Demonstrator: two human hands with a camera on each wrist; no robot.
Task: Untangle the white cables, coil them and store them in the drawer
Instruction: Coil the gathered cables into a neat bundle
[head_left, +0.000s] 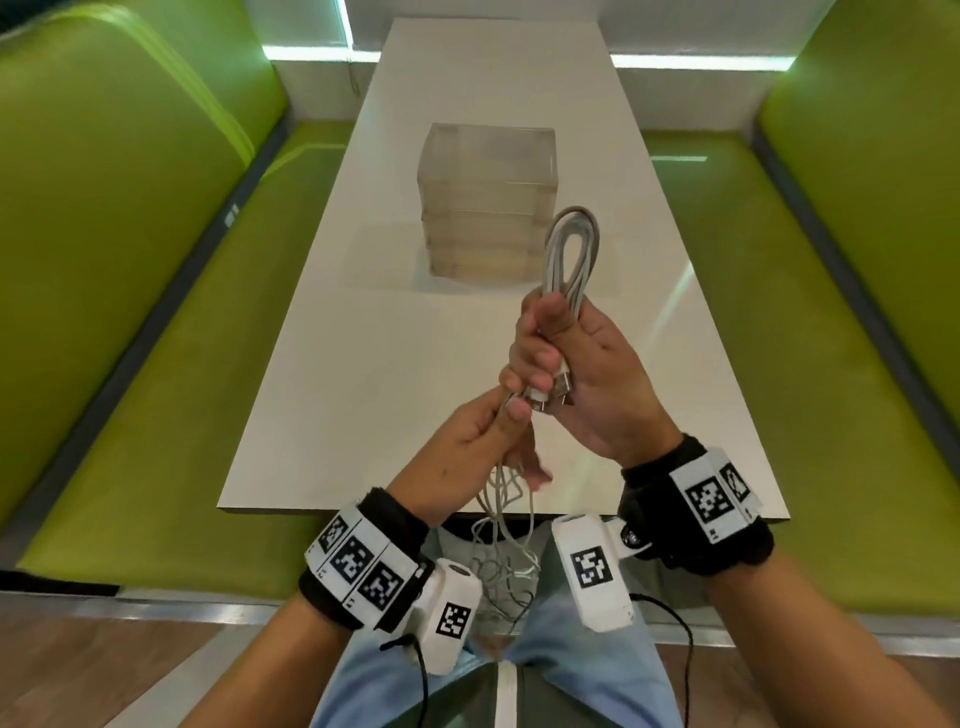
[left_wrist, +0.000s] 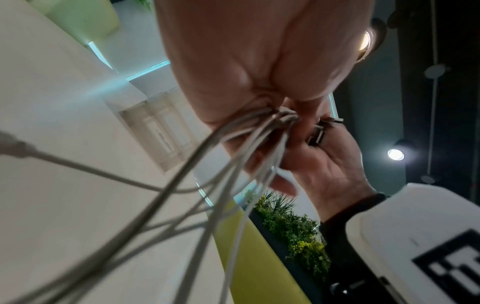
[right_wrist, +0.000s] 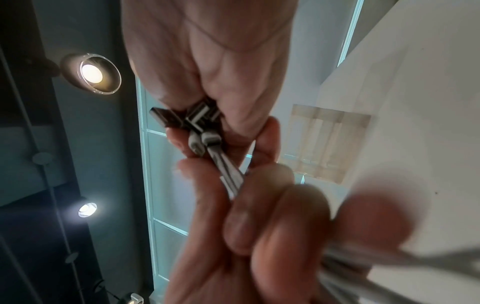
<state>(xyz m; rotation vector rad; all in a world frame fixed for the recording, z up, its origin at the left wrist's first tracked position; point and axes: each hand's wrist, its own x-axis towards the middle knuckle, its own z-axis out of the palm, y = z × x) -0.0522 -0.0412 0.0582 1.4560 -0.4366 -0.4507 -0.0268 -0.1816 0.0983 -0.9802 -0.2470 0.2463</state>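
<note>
My right hand (head_left: 545, 338) grips a folded bundle of white cables (head_left: 573, 249) held upright over the table's near end. The loops stand above the fist and the plugs (head_left: 551, 396) stick out below it. Just under them, my left hand (head_left: 511, 410) pinches the loose strands, which hang in a tangle (head_left: 506, 564) down to my lap. The left wrist view shows the strands (left_wrist: 233, 148) fanning out from the left hand (left_wrist: 265, 107). In the right wrist view the plugs (right_wrist: 198, 121) sit at the right hand (right_wrist: 221, 115). A clear drawer unit (head_left: 488, 202) stands mid-table, its drawers closed.
The long white table (head_left: 374, 395) runs away from me between two green padded benches (head_left: 156, 338). Its near edge is just beyond my wrists. The drawer unit (right_wrist: 324, 142) is the only thing standing on it.
</note>
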